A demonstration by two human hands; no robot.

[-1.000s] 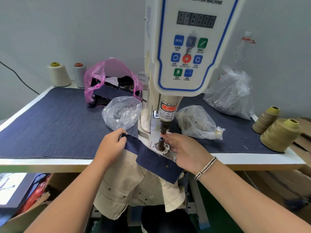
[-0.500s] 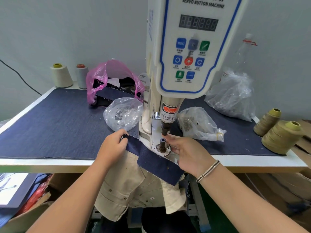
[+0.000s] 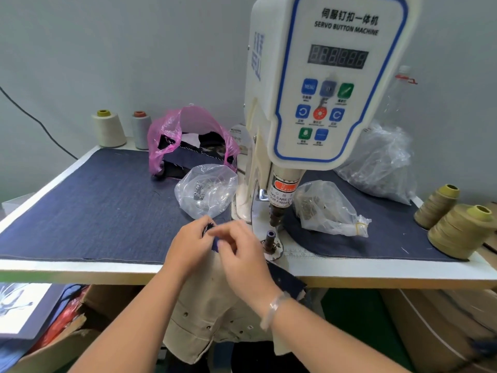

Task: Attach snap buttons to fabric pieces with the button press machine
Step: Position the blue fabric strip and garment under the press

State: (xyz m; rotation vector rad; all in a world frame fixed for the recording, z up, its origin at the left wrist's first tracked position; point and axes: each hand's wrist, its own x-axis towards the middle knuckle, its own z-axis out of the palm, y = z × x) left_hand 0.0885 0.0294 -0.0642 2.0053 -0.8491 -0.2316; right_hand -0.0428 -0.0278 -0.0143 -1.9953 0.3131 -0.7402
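The white servo button machine (image 3: 330,84) stands at the table's middle, its punch above a small dark lower die (image 3: 269,239). A navy denim strip (image 3: 285,278) hangs over the table's front edge, left of the die. My left hand (image 3: 188,244) pinches the strip's upper end. My right hand (image 3: 242,259), blurred, lies over the strip just beside the left hand, its fingers bent toward the fabric; whether it grips is unclear. A clear bag of snap parts (image 3: 205,191) sits left of the machine, another clear bag of parts (image 3: 326,208) right of it.
Denim cloth (image 3: 94,200) covers the table. A pink bag (image 3: 188,138) with fabric pieces and two thread cones (image 3: 109,127) stand at the back left. Olive thread cones (image 3: 457,230) and a big clear bag (image 3: 382,162) are at the right. Beige fabric (image 3: 212,319) hangs below the table edge.
My right hand has left the lower die and swung left onto the denim strip beside my left hand. The die now stands uncovered. The camera has moved closer.
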